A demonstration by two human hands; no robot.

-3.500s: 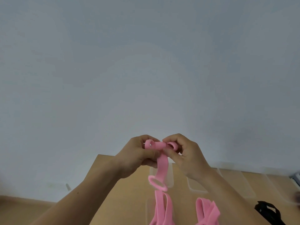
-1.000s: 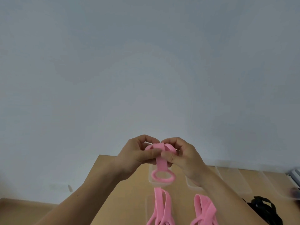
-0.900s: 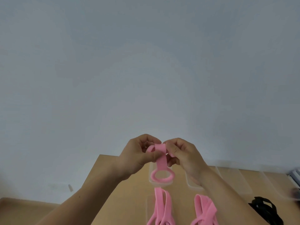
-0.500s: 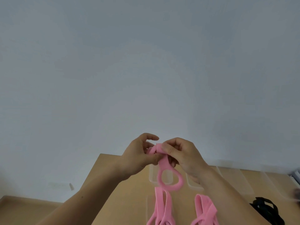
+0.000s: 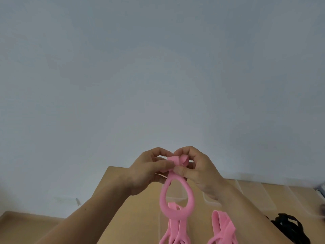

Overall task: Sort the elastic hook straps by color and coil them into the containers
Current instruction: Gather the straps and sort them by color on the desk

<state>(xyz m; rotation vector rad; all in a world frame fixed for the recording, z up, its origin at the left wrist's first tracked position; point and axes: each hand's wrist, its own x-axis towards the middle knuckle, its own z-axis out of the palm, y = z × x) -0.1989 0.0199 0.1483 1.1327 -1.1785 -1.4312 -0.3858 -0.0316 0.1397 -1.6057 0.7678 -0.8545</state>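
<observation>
Grey wall [image 5: 158,67] rises beyond the tan surface's [image 5: 137,217] far edge. Above the surface, left hand [image 5: 146,171] and right hand [image 5: 200,169] pinch one looped pink strap [image 5: 162,196]; two pink bundles [image 5: 173,228] [image 5: 219,224] and one black strap [image 5: 290,228] lie below.

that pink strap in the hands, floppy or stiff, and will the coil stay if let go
Probably floppy: below the left hand and right hand the strap hangs in a limp teardrop loop. Likely light, since fingertip pinches hold it up. The small coil on top is held by those pinches, so it may spring open if released.
</observation>
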